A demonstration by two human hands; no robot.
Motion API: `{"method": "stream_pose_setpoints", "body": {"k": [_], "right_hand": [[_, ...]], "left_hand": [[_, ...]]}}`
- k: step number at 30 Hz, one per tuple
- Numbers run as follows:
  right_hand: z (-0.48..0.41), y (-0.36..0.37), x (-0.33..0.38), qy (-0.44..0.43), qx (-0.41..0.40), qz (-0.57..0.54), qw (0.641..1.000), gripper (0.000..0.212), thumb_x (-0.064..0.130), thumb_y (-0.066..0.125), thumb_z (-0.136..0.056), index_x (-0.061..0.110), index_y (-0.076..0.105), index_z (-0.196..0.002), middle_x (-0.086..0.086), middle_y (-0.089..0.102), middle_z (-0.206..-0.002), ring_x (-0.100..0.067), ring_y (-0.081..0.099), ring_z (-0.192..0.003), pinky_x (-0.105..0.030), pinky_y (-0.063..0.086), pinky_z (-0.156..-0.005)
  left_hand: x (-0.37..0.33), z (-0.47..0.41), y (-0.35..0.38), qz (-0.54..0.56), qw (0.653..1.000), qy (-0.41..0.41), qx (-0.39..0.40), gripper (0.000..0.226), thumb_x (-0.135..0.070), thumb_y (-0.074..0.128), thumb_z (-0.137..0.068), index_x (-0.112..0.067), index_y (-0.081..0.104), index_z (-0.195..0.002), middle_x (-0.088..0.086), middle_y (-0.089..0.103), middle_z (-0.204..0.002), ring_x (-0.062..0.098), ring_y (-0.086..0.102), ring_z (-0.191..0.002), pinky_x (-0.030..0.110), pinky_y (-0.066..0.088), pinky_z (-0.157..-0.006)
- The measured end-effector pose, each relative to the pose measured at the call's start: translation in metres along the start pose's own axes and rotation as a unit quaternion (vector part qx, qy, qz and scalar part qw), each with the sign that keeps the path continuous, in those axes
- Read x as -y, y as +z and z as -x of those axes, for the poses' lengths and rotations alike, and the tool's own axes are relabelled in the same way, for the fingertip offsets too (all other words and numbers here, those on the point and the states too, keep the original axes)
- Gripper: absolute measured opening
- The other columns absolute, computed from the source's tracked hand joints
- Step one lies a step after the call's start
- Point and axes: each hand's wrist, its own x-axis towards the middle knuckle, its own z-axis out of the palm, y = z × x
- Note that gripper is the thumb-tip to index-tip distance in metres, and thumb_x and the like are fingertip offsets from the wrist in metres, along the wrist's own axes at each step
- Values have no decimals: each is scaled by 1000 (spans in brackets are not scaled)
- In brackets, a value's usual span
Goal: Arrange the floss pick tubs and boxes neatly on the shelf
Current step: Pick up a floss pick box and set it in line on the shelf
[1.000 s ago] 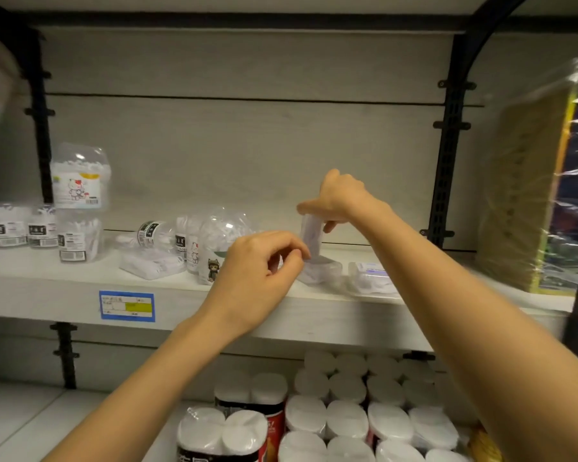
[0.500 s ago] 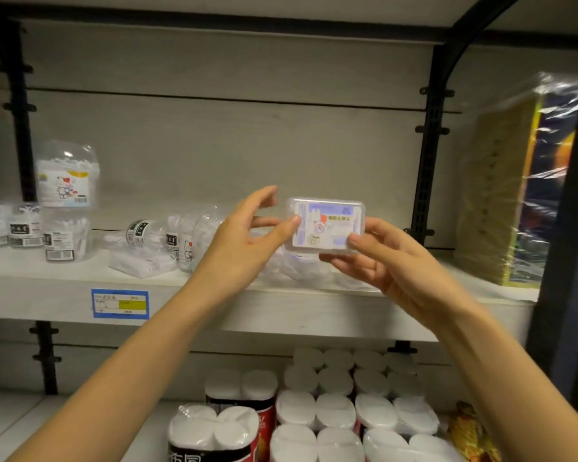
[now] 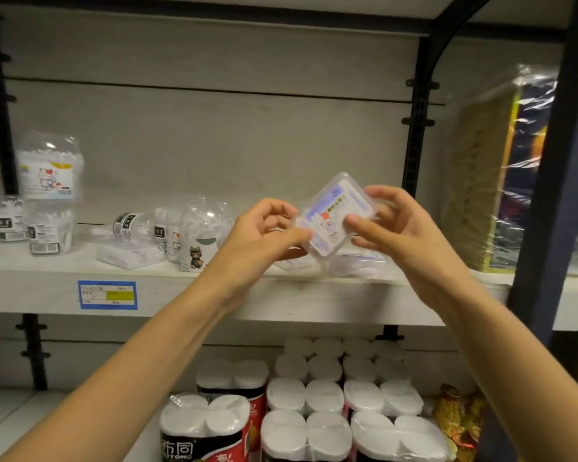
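Backdrop: pale grey panel wall with black slotted uprights, white shelf across the middle.
Far left of shelf: stack of two clear tubs, upper one with a cartoon cat label; small black-labelled tubs just beside, at the frame edge.
Shelf edge: blue and yellow price tag stuck on the front lip, left of centre.
Left of centre: loose cluster of clear tubs, some lying on their sides, one domed tub upright with a cat picture; flat clear box lying in front.
Left hand: raised in front of the shelf, thumb and fingertips pinching the lower left edge of the held box, remaining fingers curled.
Held box: clear flat floss pick box with purple and white label, tilted diagonally, off the shelf, between both hands above the shelf's front edge.
Right hand: fingers spread around the right side of the box, thumb pressed on its label face.
Under the hands: more clear boxes on the shelf, partly hidden.
Far right: large plastic-wrapped package standing upright.
Below: wrapped packs of white rolls on the lower level.
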Motion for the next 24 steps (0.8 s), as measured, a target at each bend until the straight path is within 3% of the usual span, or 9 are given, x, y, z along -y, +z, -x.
{"method": "stream_pose_setpoints", "body": {"k": [2, 5, 11, 13, 16, 18, 19, 21, 24], "right_hand": [[-13, -4, 4, -12, 1, -14, 1000, 47, 29, 71, -62, 19, 54, -104, 0, 68, -88, -10, 67, -83, -21, 52, -75], [-27, -7, 6, -28, 48, 24, 998, 23, 23, 67, -77, 19, 59, -98, 1, 68, -93, -7, 66, -83, -16, 50, -69], [-34, -24, 18, -24, 144, 144, 979, 22, 17, 57, -87, 12, 61, -108, 4, 68, -98, -5, 66, -88, -18, 54, -77], [-34, -25, 19, -44, 140, 205, 968, 28, 26, 56, -88, 17, 59, -114, 9, 66, -104, -3, 65, -95, -18, 54, -80], [-29, -27, 8, -99, 87, 320, 938, 65, 50, 68, -70, 27, 47, -127, 21, 53, -119, 4, 55, -106, -13, 49, -87], [-27, -29, -6, -153, 50, 392, 906, 76, 49, 76, -64, 24, 44, -128, 19, 48, -118, 3, 51, -105, -15, 45, -89], [-29, -32, -11, -163, 40, 403, 900, 73, 44, 78, -65, 22, 45, -127, 17, 48, -117, 0, 51, -105, -18, 46, -89], [-36, -39, -16, -128, 51, 396, 908, 66, 41, 76, -68, 21, 49, -125, 13, 51, -113, -5, 53, -103, -25, 50, -88], [-49, -51, -16, -21, 126, 377, 917, 73, 53, 69, -64, 22, 52, -128, 8, 56, -116, -11, 57, -104, -34, 50, -94]], "left_hand": [[-1, -3, 5, -81, 996, -10, 48, 24, -6, 67, -80, -9, 58, -103, 14, 70, -97, 16, 63, -83, 27, 54, -77], [1, -7, 15, -114, 989, -29, 84, 35, -14, 71, -78, -10, 60, -111, 6, 74, -98, 12, 67, -81, 24, 53, -72], [0, -17, 16, -28, 999, -29, 31, 20, -21, 64, -82, -11, 62, -100, 0, 71, -77, 15, 64, -68, 28, 56, -74], [0, -23, 18, -2, 1000, -17, 16, 14, -16, 63, -84, -6, 65, -95, 5, 69, -77, 13, 63, -62, 24, 57, -72], [6, -32, 27, 53, 998, -34, -32, 23, -17, 62, -86, 1, 65, -98, 11, 67, -80, 11, 63, -57, 15, 55, -63], [10, -38, 30, 51, 996, -51, -47, 28, -24, 62, -86, 0, 67, -99, 10, 69, -83, 11, 64, -59, 13, 51, -57], [12, -42, 30, 8, 997, -51, -49, 29, -28, 61, -87, -2, 68, -99, 10, 69, -87, 13, 65, -64, 15, 49, -58], [17, -49, 27, -198, 979, -6, -55, 34, -37, 57, -88, -11, 66, -108, 6, 69, -101, 18, 64, -86, 21, 46, -70], [17, -55, 19, -426, 900, 94, -20, 42, -37, 51, -91, -19, 52, -129, -3, 61, -123, 16, 53, -111, 27, 38, -90]]}}
